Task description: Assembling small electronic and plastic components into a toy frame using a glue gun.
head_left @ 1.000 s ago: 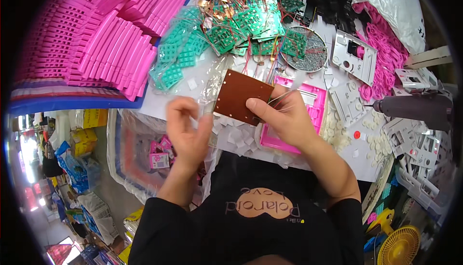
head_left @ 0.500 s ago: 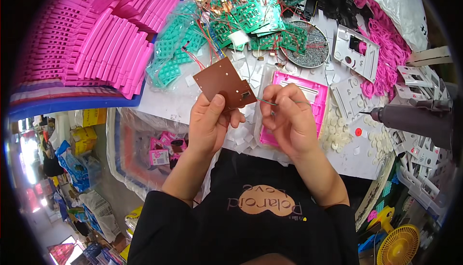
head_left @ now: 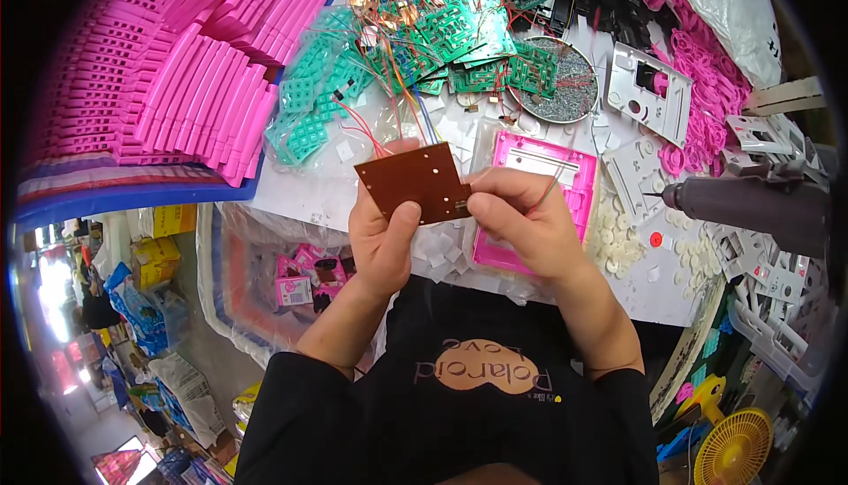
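Observation:
My left hand (head_left: 380, 242) grips a brown circuit board (head_left: 411, 185), its thumb on the lower edge of the brown face. Coloured wires trail from behind the board toward the back of the table. At the board's right edge, thumb and fingertips of my right hand (head_left: 530, 220) are pinched beside a small slot. A thin dark wire (head_left: 549, 190) runs over the right fingers; its end is hidden. Behind the right hand lies an open pink plastic housing (head_left: 526, 142).
Green circuit boards (head_left: 459, 30) with wires heap at the back, beside a round speaker (head_left: 579, 87). Teal button pads (head_left: 309, 127) and stacked pink shells (head_left: 194, 87) are left. An electric screwdriver (head_left: 751, 211) points in from the right, near white round pieces (head_left: 618, 242) and grey panels (head_left: 649, 96).
The board has tilted and come down a little. My right hand has moved left and now touches the board's right edge, where before it was apart holding the thin wire.

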Available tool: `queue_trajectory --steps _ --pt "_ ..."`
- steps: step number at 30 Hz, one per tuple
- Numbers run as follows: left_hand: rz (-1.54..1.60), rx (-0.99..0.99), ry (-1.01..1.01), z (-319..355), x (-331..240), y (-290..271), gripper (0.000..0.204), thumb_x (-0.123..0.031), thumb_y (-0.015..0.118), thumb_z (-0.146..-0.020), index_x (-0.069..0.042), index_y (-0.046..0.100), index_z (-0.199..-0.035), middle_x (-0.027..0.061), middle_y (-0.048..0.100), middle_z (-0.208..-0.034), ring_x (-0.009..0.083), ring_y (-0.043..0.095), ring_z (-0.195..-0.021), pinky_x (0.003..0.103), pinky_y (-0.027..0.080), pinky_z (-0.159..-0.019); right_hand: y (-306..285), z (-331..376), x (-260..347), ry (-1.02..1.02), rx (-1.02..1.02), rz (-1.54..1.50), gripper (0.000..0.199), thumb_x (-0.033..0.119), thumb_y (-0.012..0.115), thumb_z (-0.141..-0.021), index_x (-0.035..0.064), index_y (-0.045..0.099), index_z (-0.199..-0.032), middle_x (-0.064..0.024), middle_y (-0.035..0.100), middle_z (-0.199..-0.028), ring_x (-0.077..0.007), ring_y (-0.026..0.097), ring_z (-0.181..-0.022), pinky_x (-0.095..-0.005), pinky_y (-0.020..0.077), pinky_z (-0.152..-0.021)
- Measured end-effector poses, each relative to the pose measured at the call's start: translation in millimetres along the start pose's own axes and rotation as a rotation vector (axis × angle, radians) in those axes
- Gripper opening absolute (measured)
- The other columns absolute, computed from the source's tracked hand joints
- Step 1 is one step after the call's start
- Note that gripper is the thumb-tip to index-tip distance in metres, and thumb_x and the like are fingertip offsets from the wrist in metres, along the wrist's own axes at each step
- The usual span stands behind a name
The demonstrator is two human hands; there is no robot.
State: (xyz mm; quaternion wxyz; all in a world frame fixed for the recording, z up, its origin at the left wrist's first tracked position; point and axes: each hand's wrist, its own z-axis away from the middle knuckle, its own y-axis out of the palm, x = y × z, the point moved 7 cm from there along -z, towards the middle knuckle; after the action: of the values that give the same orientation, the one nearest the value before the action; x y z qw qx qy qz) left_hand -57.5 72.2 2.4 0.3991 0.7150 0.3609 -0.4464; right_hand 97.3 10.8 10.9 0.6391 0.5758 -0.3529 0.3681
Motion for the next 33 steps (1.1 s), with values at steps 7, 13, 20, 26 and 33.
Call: queue_trajectory --steps 7,13,20,26,33 --pt "0.129 0.294 -0.232 3 -7 15 0.033 -0.012 0.044 -0.108 0.009 0.053 -0.132 0.0209 0.068 -0.119 0.0231 0.071 -0.090 0.036 0.059 -0.076 -4 0 3 -0.143 -0.183 -0.028 0.014 0.012 0.069 -0.098 -0.0004 0.072 -0.102 0.0032 0.066 -0.081 -0.0001 0.053 -0.068 -0.0188 0.0391 -0.058" --pt "0.084 0.299 -0.260 16 -6 17 0.033 -0.011 0.045 -0.106 0.011 0.055 -0.129 0.0221 0.070 -0.114 0.0261 0.073 -0.089 0.037 0.060 -0.081 -17 45 -22 0.014 -0.292 -0.297 0.008 0.007 0.066 -0.098 0.0015 0.067 -0.104 -0.0002 0.063 -0.076 -0.0060 0.054 -0.061 -0.0215 0.0406 -0.056" --pt "-0.081 0.875 -0.238 75 6 20 0.023 -0.002 0.067 -0.090 0.007 0.067 -0.112 0.0217 0.073 -0.103 0.0327 0.074 -0.086 0.037 0.060 -0.073 -74 165 -11 -0.013 -0.191 -0.256 0.046 0.031 0.076 -0.088 -0.0030 0.063 -0.117 -0.0203 0.064 -0.116 -0.0275 0.063 -0.105 -0.0385 0.0529 -0.084" --pt "-0.130 1.184 0.050 59 -30 81 0.024 -0.014 0.073 -0.086 -0.005 0.062 -0.106 0.0089 0.068 -0.095 0.0323 0.068 -0.085 0.041 0.055 -0.068 -50 161 82 -0.040 0.140 0.927 0.081 0.053 0.084 -0.072 0.0066 0.064 -0.135 -0.0207 0.056 -0.140 -0.0347 0.050 -0.131 -0.0471 0.0386 -0.109" --pt "-0.209 0.982 -0.504 61 2 66 0.032 -0.014 0.060 -0.100 -0.005 0.054 -0.130 0.0124 0.066 -0.113 0.0276 0.068 -0.098 0.038 0.056 -0.079 -35 88 27 0.028 0.001 0.716 0.016 0.010 0.078 -0.087 0.0015 0.074 -0.100 -0.0077 0.067 -0.083 -0.0206 0.063 -0.075 -0.0334 0.0500 -0.068"
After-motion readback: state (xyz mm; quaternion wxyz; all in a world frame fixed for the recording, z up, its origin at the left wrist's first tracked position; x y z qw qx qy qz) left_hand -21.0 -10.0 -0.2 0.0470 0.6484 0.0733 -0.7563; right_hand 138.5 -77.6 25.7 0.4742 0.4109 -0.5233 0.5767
